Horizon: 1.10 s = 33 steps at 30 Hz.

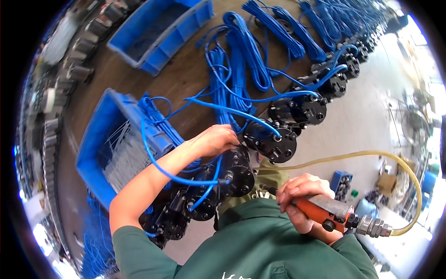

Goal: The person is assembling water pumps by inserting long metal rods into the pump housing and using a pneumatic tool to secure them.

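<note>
My right hand (304, 197) is wrapped round an orange and grey air screwdriver (320, 211), its dark tip pointing left toward the nearest motors. A yellow air hose (409, 176) runs from its metal coupling. My left hand (218, 139) reaches across to the upper rim of a black cylindrical motor (239, 174), fingers curled down and pressed together; what they pinch is hidden. A blue cable (172, 174) loops under my left forearm to this motor's end face. Just beyond it, to the right, lies another black motor (278, 146) with a blue cable plugged into its end.
More black motors (309, 109) continue the row along the bench edge both ways. Bundled blue cables (246, 51) lie on the brown bench (181, 88). One blue bin (93, 144) holds pale ties or rods; another blue bin (158, 42) stands farther back. A small blue crate (341, 183) is on the floor.
</note>
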Each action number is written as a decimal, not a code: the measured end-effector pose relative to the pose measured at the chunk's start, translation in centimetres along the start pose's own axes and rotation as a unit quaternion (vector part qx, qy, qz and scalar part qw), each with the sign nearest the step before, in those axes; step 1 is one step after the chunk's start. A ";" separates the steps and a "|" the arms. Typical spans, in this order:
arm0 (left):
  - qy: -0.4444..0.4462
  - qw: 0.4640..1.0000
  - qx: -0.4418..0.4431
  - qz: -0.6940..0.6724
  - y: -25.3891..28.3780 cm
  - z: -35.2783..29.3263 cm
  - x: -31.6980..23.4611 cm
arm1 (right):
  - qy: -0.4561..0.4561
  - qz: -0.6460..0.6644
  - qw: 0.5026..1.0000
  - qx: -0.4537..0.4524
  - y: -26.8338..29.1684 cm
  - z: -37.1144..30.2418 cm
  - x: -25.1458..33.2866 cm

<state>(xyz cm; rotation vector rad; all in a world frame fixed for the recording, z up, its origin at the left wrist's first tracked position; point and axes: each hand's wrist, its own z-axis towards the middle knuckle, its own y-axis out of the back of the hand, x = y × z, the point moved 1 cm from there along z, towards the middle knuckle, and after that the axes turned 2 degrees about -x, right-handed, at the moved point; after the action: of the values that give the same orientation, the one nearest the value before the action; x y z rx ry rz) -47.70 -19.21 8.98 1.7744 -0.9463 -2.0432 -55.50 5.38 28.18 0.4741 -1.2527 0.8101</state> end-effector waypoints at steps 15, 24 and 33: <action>0.003 0.994 0.099 -0.034 -1.5 -0.1 1.6 | 0.032 -0.006 0.999 -0.003 -2.7 2.6 -1.4; -0.015 0.997 0.072 0.030 -1.8 -0.8 1.3 | 0.024 -0.094 0.991 0.090 -5.4 4.0 -5.7; -0.019 1.000 0.013 0.006 -1.9 -1.8 1.3 | 0.049 -0.157 0.975 0.147 -6.8 4.0 -7.8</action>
<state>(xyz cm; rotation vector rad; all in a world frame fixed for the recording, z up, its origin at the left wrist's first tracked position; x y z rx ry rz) -45.83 -19.14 6.69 1.7452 -0.9948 -2.0736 -53.65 -3.97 22.52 0.8392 -0.9388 0.7387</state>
